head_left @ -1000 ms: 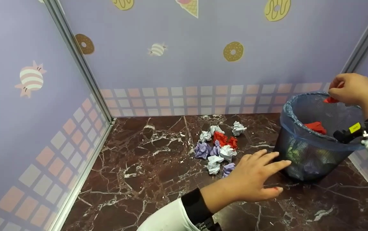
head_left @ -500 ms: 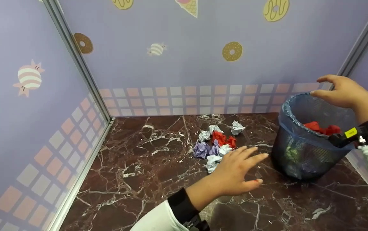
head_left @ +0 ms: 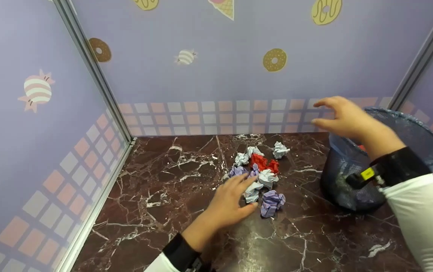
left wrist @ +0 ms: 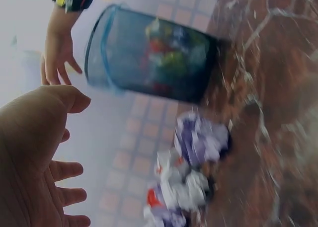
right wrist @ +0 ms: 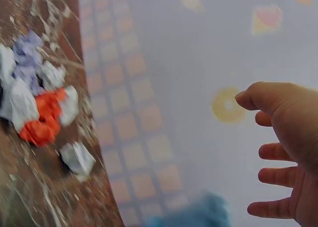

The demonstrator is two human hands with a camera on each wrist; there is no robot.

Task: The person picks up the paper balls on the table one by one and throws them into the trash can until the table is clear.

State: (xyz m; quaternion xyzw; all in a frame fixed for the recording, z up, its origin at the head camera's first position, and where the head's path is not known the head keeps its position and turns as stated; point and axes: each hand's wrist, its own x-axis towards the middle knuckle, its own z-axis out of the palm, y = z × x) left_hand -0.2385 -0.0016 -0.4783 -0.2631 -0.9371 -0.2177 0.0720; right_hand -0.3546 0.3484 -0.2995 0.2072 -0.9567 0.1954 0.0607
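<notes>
Left hand (head_left: 225, 206) lay released at frame centre, fingertips touching crumpled paper balls (head_left: 258, 175); we noted right hand (head_left: 342, 117) released, empty, over the bin (head_left: 342, 187).

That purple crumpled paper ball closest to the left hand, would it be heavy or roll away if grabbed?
The purple crumpled paper ball is probably very light and would squash a little under the fingers. Its creased, lumpy shape suggests it would skid or tumble briefly on the glossy marble tabletop rather than roll far. It is unlikely to be fragile.
</notes>
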